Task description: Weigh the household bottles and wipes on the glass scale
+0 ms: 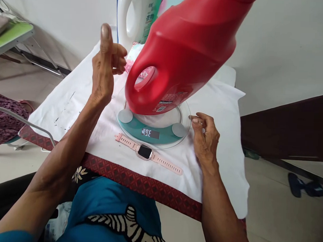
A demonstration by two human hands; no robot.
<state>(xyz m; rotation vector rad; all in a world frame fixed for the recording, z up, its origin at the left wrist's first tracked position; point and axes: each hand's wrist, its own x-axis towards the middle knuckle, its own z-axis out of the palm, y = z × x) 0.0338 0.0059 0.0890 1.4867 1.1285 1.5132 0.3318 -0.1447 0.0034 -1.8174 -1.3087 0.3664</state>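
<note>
A large red plastic jug [190, 48] with a looped handle stands on a round glass scale [153, 129]. The scale has a teal front band and a lit display with digits. To the left of the jug, my left hand [106, 66] is raised with its thumb up and its fingers apart, holding nothing. My right hand [206, 135] rests by the scale's right edge, fingers loosely bent and empty; one fingertip is at the glass rim. Just in front of the scale, a pink smartwatch [144, 152] lies flat with its strap spread out and its screen dark.
Behind the jug are a white-and-green detergent bottle [138, 18] and a pink patterned packet [133, 58], partly hidden. A white cloth [97, 140] covers the table, with a dark red patterned border [138, 185] near me. A green-topped table [14, 36] stands at left; slippers [306, 186] lie on the floor at right.
</note>
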